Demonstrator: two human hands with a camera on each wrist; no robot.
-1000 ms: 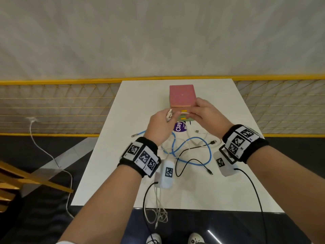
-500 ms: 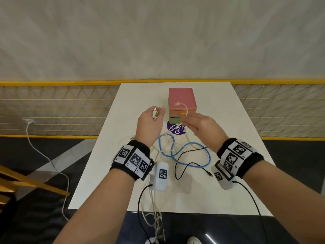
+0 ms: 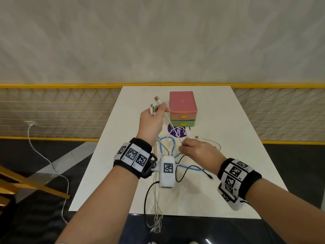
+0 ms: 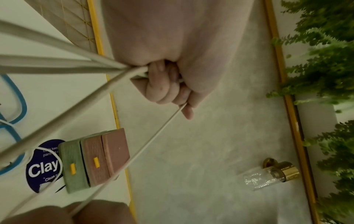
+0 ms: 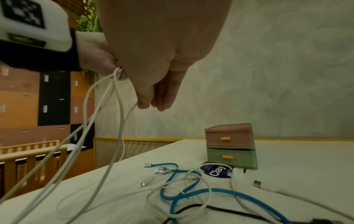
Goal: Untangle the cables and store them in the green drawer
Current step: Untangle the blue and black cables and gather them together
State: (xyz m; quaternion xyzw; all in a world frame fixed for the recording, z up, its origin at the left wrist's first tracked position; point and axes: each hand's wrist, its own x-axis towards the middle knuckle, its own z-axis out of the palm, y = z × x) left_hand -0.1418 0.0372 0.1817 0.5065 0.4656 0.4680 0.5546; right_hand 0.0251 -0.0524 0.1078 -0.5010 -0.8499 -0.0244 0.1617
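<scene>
White cord runs taut between the two hands: the left hand (image 3: pixel 152 120) is raised above the table with its fingers (image 4: pixel 162 84) curled tight around a bunch of white cables (image 3: pixel 168 120), plug ends sticking up out of the fist, and the right hand (image 3: pixel 197 150) sits lower and nearer the body, thumb and fingertips (image 5: pixel 145 104) pinching one thin white strand of that bunch. From the left fist several more white lengths hang down past the wrist and over the near edge of the table (image 3: pixel 228 173). Beneath the hands, on the tabletop, a blue cable (image 5: pixel 191 194) lies in loops, crossed with a black cable (image 3: pixel 182 171) and more loose white cord, still in a tangle. Beyond them stands a small two-drawer box, its pink drawer (image 3: pixel 182 117) on top and the green drawer (image 3: pixel 182 123) below, both closed, each with a yellow handle. A round dark blue sticker (image 3: pixel 176 132) marked "Clay" lies on the table just in front of the green drawer. A yellow mesh fence (image 3: pixel 61 110) runs behind the table.
</scene>
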